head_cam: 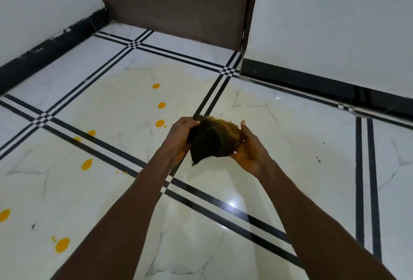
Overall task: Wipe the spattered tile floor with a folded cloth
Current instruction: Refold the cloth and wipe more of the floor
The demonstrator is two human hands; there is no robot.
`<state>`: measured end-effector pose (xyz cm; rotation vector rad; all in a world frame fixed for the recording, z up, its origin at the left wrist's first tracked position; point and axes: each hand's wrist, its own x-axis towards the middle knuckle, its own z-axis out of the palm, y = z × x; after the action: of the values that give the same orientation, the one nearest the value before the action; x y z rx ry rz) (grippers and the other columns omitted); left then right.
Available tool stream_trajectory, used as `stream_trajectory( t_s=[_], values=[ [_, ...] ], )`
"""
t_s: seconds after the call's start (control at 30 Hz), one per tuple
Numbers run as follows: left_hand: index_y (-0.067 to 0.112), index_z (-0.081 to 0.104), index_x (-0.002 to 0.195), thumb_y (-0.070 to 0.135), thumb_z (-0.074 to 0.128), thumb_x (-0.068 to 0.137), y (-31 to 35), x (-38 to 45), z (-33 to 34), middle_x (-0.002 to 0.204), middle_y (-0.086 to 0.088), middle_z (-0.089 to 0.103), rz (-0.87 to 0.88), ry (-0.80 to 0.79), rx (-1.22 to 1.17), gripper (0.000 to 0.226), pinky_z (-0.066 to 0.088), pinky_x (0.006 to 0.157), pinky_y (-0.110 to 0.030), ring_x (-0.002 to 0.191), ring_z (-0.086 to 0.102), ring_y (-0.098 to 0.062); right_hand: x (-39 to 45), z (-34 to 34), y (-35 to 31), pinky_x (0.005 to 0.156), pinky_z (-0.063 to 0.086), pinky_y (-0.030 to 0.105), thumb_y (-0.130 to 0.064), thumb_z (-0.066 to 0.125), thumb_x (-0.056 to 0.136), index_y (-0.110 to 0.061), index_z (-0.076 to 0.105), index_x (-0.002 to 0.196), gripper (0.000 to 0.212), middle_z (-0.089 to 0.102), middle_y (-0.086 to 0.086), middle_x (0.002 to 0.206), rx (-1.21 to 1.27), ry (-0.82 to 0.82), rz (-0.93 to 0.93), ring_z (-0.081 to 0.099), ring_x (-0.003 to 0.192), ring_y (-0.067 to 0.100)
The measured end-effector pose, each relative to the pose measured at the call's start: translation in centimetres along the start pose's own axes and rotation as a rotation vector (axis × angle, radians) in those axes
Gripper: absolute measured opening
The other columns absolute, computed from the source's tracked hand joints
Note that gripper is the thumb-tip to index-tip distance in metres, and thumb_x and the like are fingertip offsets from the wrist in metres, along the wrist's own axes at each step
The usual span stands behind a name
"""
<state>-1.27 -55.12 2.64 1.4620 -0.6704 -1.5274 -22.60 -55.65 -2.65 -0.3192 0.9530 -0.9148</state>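
A dark folded cloth (212,140) with a yellow-stained upper edge is held in the air above the floor, between both hands. My left hand (178,137) grips its left side with the fingers curled over the top. My right hand (249,145) cups its right side from below. The white marble-look tile floor (116,110) has black double stripes and several orange-yellow spatters, among them spots (160,123) just left of the cloth, a drop (86,164) further left and a blotch (62,244) near the bottom left.
A dark brown door (176,2) stands at the back in a corner. White walls with a black skirting (324,88) bound the floor on the left and right. Small dark specks (318,159) lie on the tile to the right.
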Motion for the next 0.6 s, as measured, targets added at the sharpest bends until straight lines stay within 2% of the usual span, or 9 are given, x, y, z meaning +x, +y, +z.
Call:
stream_trajectory(
  t_s=[0.1, 0.2, 0.27, 0.33, 0.4, 0.47, 0.53, 0.6],
  values=[
    [0.011, 0.062, 0.121, 0.016, 0.064, 0.099, -0.6, 0.5, -1.5, 0.114, -0.013, 0.071, 0.033, 0.086, 0.048, 0.022, 0.055, 0.075, -0.03, 0.098, 0.069, -0.021, -0.7, 0.1, -0.8, 0.101, 0.055, 0.042, -0.035, 0.071, 0.095, -0.013, 0.071, 0.129, 0.04, 0.068, 0.011, 0.137, -0.206, -0.036, -0.051, 0.06, 0.132, 0.03],
    [0.01, 0.06, 0.12, 0.013, 0.066, 0.099, -1.1, 0.5, -2.2, 0.112, -0.01, 0.071, 0.102, 0.182, 0.172, 0.022, 0.053, 0.083, -0.029, 0.104, 0.067, -0.021, -1.1, 1.1, -1.4, 0.092, 0.059, 0.037, -0.022, 0.07, 0.098, -0.016, 0.067, 0.133, 0.035, 0.07, 0.008, 0.13, -0.31, -0.021, -0.103, 0.062, 0.128, 0.029],
    [0.01, 0.058, 0.123, 0.015, 0.068, 0.098, -1.7, 0.2, -2.2, 0.114, -0.003, 0.066, 0.201, 0.26, 0.353, 0.028, 0.047, 0.091, -0.028, 0.113, 0.061, -0.02, -1.4, 2.4, -1.6, 0.089, 0.06, 0.034, -0.021, 0.069, 0.1, -0.019, 0.065, 0.132, 0.033, 0.07, 0.006, 0.129, -0.363, -0.014, -0.184, 0.065, 0.123, 0.025],
    [0.013, 0.059, 0.123, 0.021, 0.071, 0.096, -2.4, -0.3, -1.8, 0.116, 0.002, 0.062, 0.297, 0.332, 0.462, 0.031, 0.044, 0.092, -0.026, 0.113, 0.056, -0.015, -1.8, 3.9, -1.7, 0.082, 0.06, 0.023, -0.022, 0.068, 0.1, -0.024, 0.066, 0.127, 0.026, 0.072, -0.002, 0.12, -0.489, -0.009, -0.317, 0.069, 0.112, 0.014],
    [0.015, 0.064, 0.113, 0.027, 0.071, 0.097, -2.4, -0.8, -0.9, 0.106, 0.002, 0.07, 0.254, 0.288, 0.332, 0.021, 0.049, 0.083, -0.026, 0.103, 0.064, -0.015, -2.1, 5.2, -1.6, 0.075, 0.058, 0.015, -0.022, 0.067, 0.101, -0.029, 0.067, 0.122, 0.022, 0.072, -0.011, 0.112, -0.661, -0.007, -0.455, 0.071, 0.098, 0.004],
    [0.013, 0.068, 0.111, 0.035, 0.065, 0.101, -2.2, -1.4, 0.2, 0.1, -0.005, 0.077, 0.136, 0.147, 0.136, 0.025, 0.054, 0.074, -0.026, 0.093, 0.074, -0.018, -2.3, 6.4, -1.4, 0.073, 0.058, 0.016, -0.02, 0.066, 0.102, -0.025, 0.071, 0.126, 0.025, 0.076, -0.008, 0.109, -0.843, -0.041, -0.55, 0.073, 0.09, 0.007],
    [0.012, 0.071, 0.118, 0.042, 0.058, 0.104, -2.3, -2.0, 0.7, 0.107, -0.007, 0.08, 0.103, 0.045, 0.003, 0.036, 0.06, 0.078, -0.028, 0.098, 0.078, -0.019, -2.6, 7.4, -1.0, 0.077, 0.06, 0.025, -0.018, 0.066, 0.101, -0.022, 0.072, 0.129, 0.029, 0.078, -0.003, 0.11, -1.037, -0.118, -0.588, 0.074, 0.089, 0.019],
    [0.015, 0.072, 0.122, 0.044, 0.057, 0.104, -2.6, -2.4, 0.6, 0.112, -0.006, 0.08, 0.117, 0.0, -0.082, 0.038, 0.063, 0.086, -0.031, 0.106, 0.077, -0.018, -2.7, 7.7, -0.6, 0.092, 0.057, 0.029, -0.021, 0.068, 0.101, -0.021, 0.074, 0.129, 0.029, 0.074, -0.002, 0.125, -1.201, -0.207, -0.59, 0.072, 0.105, 0.018]
  ],
)
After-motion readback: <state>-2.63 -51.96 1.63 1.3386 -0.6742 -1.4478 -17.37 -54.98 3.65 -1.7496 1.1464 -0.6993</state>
